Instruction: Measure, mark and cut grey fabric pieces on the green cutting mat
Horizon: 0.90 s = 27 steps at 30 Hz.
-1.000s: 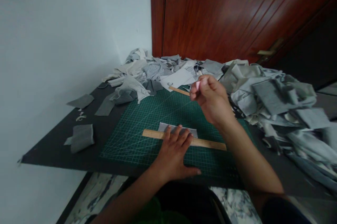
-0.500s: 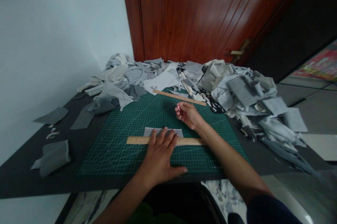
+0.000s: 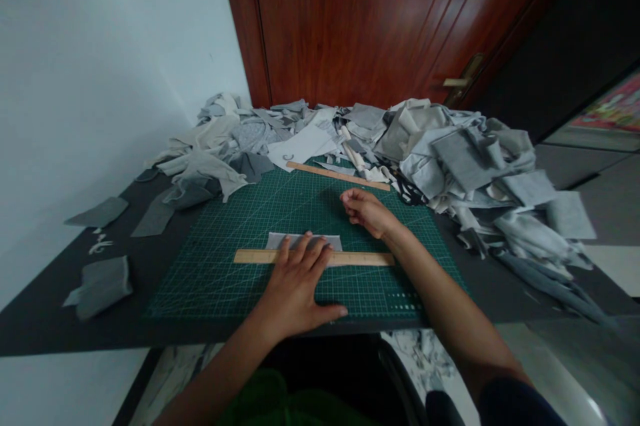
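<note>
My left hand (image 3: 295, 286) lies flat with its fingers spread, pressing on a wooden ruler (image 3: 365, 259) and a small grey piece of fabric (image 3: 275, 239) beneath it. The ruler runs left to right across the fabric's near part. Above the green cutting mat (image 3: 235, 206), past the fabric's right end, is my right hand (image 3: 370, 211). Its fingers are curled and pressed together; whatever they may hold is hidden by them. Under my left hand, parts of the fabric and ruler are covered.
A second wooden ruler (image 3: 340, 176) lies on the far part of the mat. Heaps of grey and off-white cloth (image 3: 460, 159) cover the table's back and right. Loose grey pieces (image 3: 105, 286) lie on the left. A wooden door (image 3: 345, 26) stands behind.
The view has shifted slightly. My right hand has moved a little to the right and turned, so the small pinkish thing seen at its fingertips no longer shows. My left hand stays on the ruler.
</note>
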Each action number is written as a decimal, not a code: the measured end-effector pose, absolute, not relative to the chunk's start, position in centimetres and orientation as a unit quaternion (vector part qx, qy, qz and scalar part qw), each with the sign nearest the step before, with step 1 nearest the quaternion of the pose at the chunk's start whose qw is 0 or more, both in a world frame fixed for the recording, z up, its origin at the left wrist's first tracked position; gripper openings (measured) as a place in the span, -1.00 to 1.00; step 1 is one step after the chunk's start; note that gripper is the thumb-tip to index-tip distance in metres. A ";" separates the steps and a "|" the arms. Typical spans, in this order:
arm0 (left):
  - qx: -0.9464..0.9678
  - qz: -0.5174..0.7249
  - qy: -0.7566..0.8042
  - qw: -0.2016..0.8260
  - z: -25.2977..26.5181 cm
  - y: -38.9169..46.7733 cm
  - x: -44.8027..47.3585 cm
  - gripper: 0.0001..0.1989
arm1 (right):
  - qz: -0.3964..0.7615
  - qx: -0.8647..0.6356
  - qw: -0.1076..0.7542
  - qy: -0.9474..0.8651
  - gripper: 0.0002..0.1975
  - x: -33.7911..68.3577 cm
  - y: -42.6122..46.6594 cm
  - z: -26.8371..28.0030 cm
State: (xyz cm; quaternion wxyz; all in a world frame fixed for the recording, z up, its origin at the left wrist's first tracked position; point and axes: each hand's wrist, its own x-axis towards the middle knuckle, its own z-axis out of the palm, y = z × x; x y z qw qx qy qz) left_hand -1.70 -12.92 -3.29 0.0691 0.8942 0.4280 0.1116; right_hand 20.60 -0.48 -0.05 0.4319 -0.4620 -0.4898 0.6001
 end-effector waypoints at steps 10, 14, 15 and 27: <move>0.894 0.117 0.428 0.069 -3.2 -13.0 -1.7 0.05 | 0.523 -0.431 0.348 -0.648 -0.61 21.4 -0.6 0.0; 0.894 0.117 0.427 0.074 -3.3 -13.0 -1.7 0.07 | 0.461 -0.378 0.252 -0.763 -0.69 21.3 -0.9 -0.3; 0.893 0.117 0.427 0.076 -3.3 -13.1 -1.7 0.08 | 0.449 -0.375 0.243 -0.774 -0.70 21.2 -0.9 -0.4; 0.890 0.124 0.428 0.096 -3.1 -13.2 -1.8 0.07 | 0.423 -0.412 0.243 -0.770 -0.72 22.0 -0.7 -0.4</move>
